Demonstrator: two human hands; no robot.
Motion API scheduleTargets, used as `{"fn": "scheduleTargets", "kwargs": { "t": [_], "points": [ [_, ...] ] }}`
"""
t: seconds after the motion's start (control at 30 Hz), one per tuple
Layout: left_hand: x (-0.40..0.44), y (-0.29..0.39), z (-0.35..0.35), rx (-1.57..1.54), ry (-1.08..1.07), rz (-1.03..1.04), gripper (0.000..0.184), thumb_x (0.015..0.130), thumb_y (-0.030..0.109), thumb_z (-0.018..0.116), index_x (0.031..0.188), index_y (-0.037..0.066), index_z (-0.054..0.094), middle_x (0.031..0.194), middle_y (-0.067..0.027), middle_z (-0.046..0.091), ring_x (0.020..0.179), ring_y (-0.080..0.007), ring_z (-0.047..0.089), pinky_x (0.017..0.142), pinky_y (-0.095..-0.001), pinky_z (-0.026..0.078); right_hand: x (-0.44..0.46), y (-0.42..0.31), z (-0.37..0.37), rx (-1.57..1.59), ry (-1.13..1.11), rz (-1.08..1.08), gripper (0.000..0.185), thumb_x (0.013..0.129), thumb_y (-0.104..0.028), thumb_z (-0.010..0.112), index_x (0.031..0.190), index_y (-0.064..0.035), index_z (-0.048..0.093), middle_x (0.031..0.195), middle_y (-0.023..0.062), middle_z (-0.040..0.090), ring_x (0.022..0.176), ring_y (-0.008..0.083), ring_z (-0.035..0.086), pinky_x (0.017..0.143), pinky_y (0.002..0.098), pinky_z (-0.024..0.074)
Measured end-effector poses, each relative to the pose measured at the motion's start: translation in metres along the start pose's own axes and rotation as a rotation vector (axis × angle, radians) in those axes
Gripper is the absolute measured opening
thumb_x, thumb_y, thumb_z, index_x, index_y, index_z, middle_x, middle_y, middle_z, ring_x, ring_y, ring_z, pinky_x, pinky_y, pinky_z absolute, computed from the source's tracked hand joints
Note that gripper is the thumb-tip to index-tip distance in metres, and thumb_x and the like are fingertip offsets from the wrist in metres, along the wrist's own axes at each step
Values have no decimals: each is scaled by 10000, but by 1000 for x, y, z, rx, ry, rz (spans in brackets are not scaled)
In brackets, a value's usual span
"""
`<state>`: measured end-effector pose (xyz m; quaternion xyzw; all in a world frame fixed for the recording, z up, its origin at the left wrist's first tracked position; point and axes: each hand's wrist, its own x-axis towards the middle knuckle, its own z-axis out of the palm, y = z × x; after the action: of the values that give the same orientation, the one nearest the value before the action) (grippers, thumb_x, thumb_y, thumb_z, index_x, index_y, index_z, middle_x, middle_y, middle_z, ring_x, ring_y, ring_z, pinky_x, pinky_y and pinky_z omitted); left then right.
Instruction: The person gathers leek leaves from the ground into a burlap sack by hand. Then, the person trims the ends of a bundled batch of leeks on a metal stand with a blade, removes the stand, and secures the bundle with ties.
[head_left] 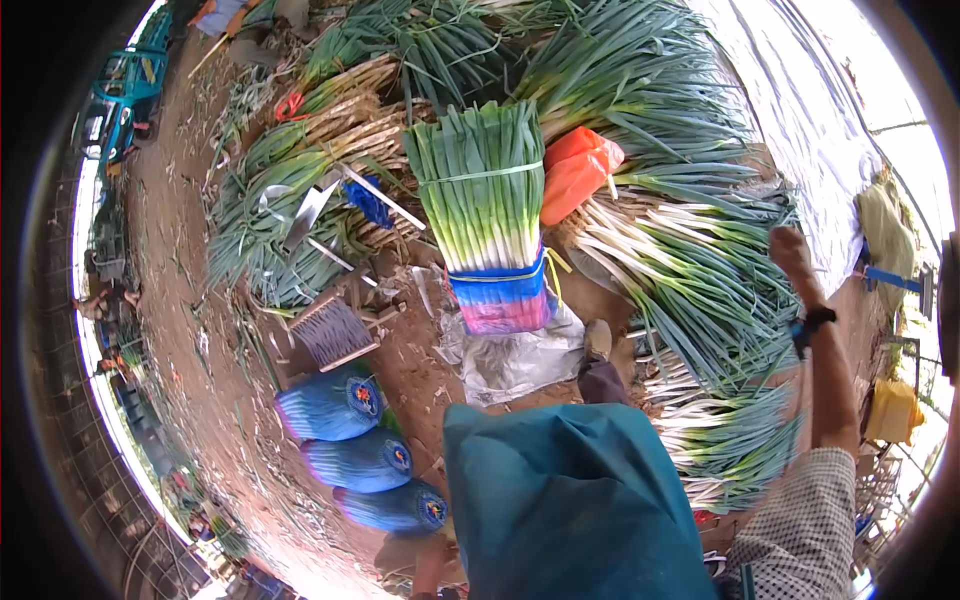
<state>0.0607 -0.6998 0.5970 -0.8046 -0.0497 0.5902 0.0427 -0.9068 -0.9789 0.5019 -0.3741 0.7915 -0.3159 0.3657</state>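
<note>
My right arm stretches out at the right, with a dark band on the wrist. My right hand is closed in a fist beside the loose leeks; whether anything is in it I cannot make out. Low in the picture my left hand is dark and partly hidden, next to the lowest blue wrapped bundle. Its fingers do not show clearly. Before me stands a large upright bundle of leeks, tied with a pale band, its base in blue and pink wrap. A crumpled silver sheet lies under it.
An orange plastic bag touches the standing bundle. A cleaver-like blade and a blue bag rest on leeks at left. A small woven stool stands on the dirt floor. A white sheet covers the far right.
</note>
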Motion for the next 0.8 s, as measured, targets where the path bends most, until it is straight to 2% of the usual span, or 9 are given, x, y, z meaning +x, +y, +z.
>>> {"fn": "scheduleTargets", "kwargs": {
  "t": [0.07, 0.17, 0.2, 0.27, 0.33, 0.5, 0.53, 0.67, 0.8],
  "points": [
    [14, 20, 4, 109, -4, 46, 287, 941, 203, 515, 1144, 15, 589, 993, -168, 674, 846, -262, 682, 707, -368, 567, 14, -58, 97, -88, -167, 14, 80, 827, -66, 577, 755, -57, 543, 658, -30, 478, 593, 120, 430, 512, 298, 414],
    [32, 58, 7, 317, -84, 151, 267, 946, 219, 507, 1103, 26, 603, 917, -140, 680, 754, -232, 681, 654, -350, 565, 24, -91, 242, -371, -396, -145, 185, 890, -150, 615, 1011, -38, 698, 811, 48, 678, 736, 143, 635, 666, 305, 525],
    [40, 72, 2, 392, -121, 193, 258, 948, 222, 502, 1079, 27, 608, 885, -126, 682, 721, -217, 679, 634, -342, 564, 16, -101, 292, -132, -381, -46, 149, 863, -182, 577, 817, -48, 625, 663, 121, 537, 645, 179, 511, 644, 370, 465],
    [84, 107, -15, 488, 2, 262, 245, 952, 222, 504, 1052, 32, 622, 857, -112, 679, 701, -176, 671, 609, -315, 548, 12, -109, 359, -233, -483, -235, 151, 853, -176, 576, 812, -43, 636, 685, 147, 583, 640, 207, 534, 642, 385, 465],
    [90, 161, -12, 411, 44, 357, 245, 952, 216, 510, 1046, 33, 642, 832, -92, 675, 683, -139, 654, 590, -299, 528, -1, -148, 394, -154, -477, -250, 224, 801, -58, 607, 1008, 2, 669, 838, 115, 678, 773, 161, 627, 723, 333, 518],
    [137, 390, 20, 586, 54, 844, 188, 951, 211, 535, 883, 81, 653, 763, -20, 628, 625, -95, 569, 546, -276, 469, 18, -168, 453, -202, -463, -56, 194, 866, -102, 605, 1014, 0, 675, 847, 89, 684, 757, 145, 620, 689, 317, 511],
    [149, 424, 23, 389, -68, 658, 201, 960, 209, 542, 993, 61, 675, 832, -37, 651, 665, -90, 578, 594, -255, 489, 27, -174, 463, -185, -467, 32, 192, 879, -109, 598, 1016, 2, 675, 847, 83, 681, 753, 140, 619, 679, 312, 509],
    [125, 526, 74, 52, -242, 732, 280, 971, 211, 560, 1181, 33, 611, 938, -62, 668, 774, -120, 637, 697, -263, 519, 74, -174, 518, -84, -467, 151, 216, 925, -138, 565, 1030, 25, 661, 856, 79, 671, 730, 139, 629, 653, 302, 507],
    [129, 532, 107, 222, -292, 765, 330, 968, 205, 575, 1246, 27, 573, 986, -103, 684, 882, -160, 672, 767, -275, 526, 128, -181, 587, -179, -400, -124, 225, 891, -142, 550, 1010, 15, 660, 778, 157, 671, 731, 273, 668, 660, 373, 509]
  ]
}}
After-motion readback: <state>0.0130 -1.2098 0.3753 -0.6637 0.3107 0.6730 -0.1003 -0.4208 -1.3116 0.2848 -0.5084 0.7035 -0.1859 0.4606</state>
